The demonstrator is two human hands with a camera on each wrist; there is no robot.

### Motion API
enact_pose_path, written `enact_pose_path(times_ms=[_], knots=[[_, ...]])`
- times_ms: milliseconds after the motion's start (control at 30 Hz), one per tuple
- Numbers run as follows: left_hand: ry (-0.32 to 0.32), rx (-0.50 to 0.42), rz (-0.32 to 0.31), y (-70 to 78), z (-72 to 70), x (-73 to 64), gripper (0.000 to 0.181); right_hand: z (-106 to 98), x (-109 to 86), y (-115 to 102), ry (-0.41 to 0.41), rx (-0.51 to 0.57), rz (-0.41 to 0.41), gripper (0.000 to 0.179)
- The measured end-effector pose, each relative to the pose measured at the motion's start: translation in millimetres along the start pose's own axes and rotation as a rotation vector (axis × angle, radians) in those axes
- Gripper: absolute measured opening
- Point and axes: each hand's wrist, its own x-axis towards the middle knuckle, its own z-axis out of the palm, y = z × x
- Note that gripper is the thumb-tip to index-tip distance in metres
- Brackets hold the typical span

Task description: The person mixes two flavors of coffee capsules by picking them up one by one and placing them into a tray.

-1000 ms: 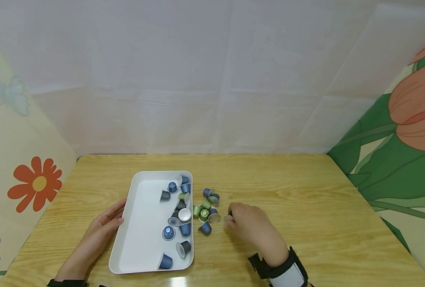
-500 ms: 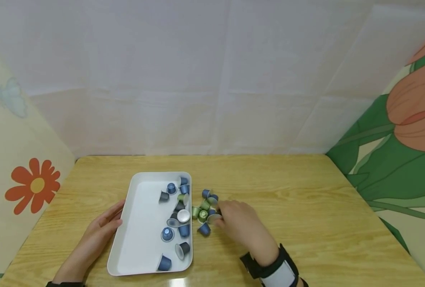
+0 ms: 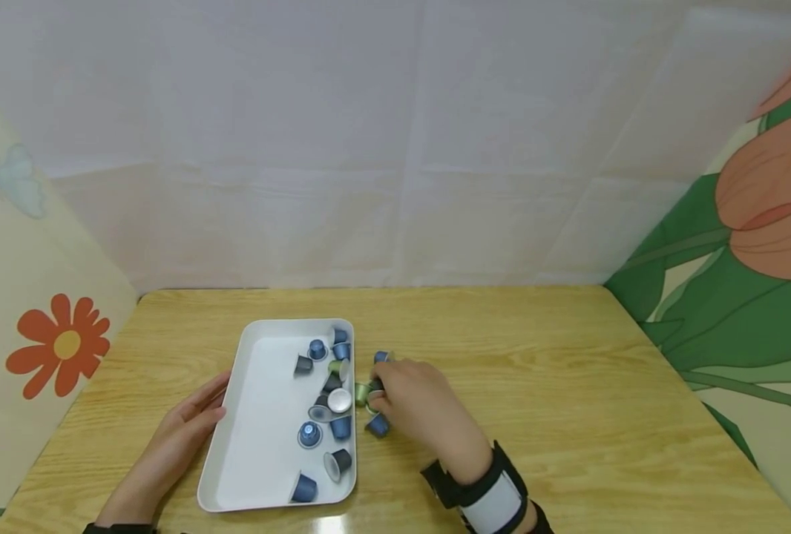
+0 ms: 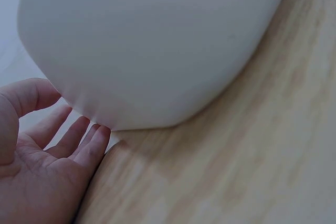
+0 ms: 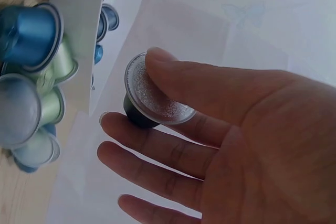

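My left hand (image 3: 180, 434) rests against the left side of a white tray (image 3: 251, 423). In the left wrist view its fingertips and thumb touch the tray's outer wall, fingers loosely extended. Between thumb and forefinger, my right hand (image 3: 425, 408) pinches a dark coffee capsule (image 5: 139, 116) with its silver foil lid facing the wrist camera. This hand hovers by the tray's right edge, above loose capsules. A green capsule (image 3: 362, 393) and a blue capsule (image 3: 378, 425) show beside it; the hand hides others in the head view.
Several blue, dark and green capsules lie in the tray's right half, among them an upright blue capsule (image 3: 310, 434). Another blue capsule (image 3: 382, 357) sits behind my right hand on the wooden table (image 3: 536, 400). A white sheet (image 3: 395, 185) hangs behind the table.
The right hand has moved left with the pinched capsule, over the loose capsules towards the tray. The left hand stays at the tray's side.
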Motion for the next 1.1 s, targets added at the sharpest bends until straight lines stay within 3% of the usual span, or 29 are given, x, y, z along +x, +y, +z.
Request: enact_pose_path(times_ms=[267,467,733,1100], knots=[[0.028,0.043,-0.051,2.1,2.2,0.1,0.061,6.7,12.4,-17.3,-0.025,-0.003,-0.039,0.016],[0.027,0.035,-0.046,2.2,2.4,-0.3,0.061,12.3,19.4,-34.3,-0.051,-0.045,-0.062,0.021],[0.027,0.035,-0.027,2.5,1.5,-0.8,0.06,25.8,25.7,-57.0,-0.023,-0.185,-0.199,0.026],[0.019,0.022,-0.031,2.1,1.6,0.3,0.061,44.5,22.3,-71.4,-0.044,-0.249,-0.269,0.016]])
